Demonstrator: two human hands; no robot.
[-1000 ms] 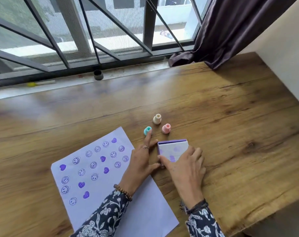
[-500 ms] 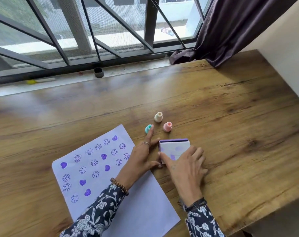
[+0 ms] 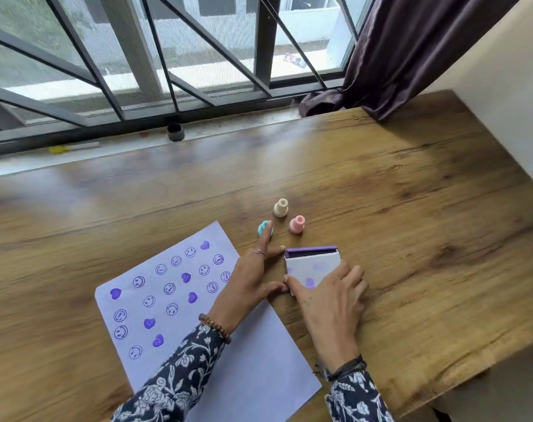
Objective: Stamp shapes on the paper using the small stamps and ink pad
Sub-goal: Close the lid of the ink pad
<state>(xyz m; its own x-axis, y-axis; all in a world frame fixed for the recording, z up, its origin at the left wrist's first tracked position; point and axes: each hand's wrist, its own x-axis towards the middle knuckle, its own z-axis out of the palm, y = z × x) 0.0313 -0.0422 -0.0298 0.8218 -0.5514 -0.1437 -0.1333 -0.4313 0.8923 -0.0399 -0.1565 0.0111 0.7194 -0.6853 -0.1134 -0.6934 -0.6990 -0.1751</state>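
Note:
A lilac paper sheet (image 3: 259, 376) lies on the wooden table (image 3: 426, 239), printed with several purple smileys and hearts. My left hand (image 3: 250, 284) rests flat at the sheet's right edge, its forefinger tip touching a teal stamp (image 3: 262, 229) and its thumb against the ink pad. Behind stand a cream stamp (image 3: 281, 208) and a pink stamp (image 3: 296, 224). My right hand (image 3: 329, 303) lies on the white, purple-smudged lid of the ink pad (image 3: 315, 263), thumb at its near left corner. A dark slit shows under the lid's far purple edge.
A window sill runs along the table's far side with a small dark cap (image 3: 175, 132) and a yellow-tipped pen (image 3: 73, 147). A dark curtain (image 3: 411, 56) hangs at the back right beside a pale wall (image 3: 508, 95). The table's front right edge (image 3: 484, 376) is close.
Both hands keep nearly the same pose on the stamp and the ink pad. The view has tilted slightly, so everything sits a little higher in the frame.

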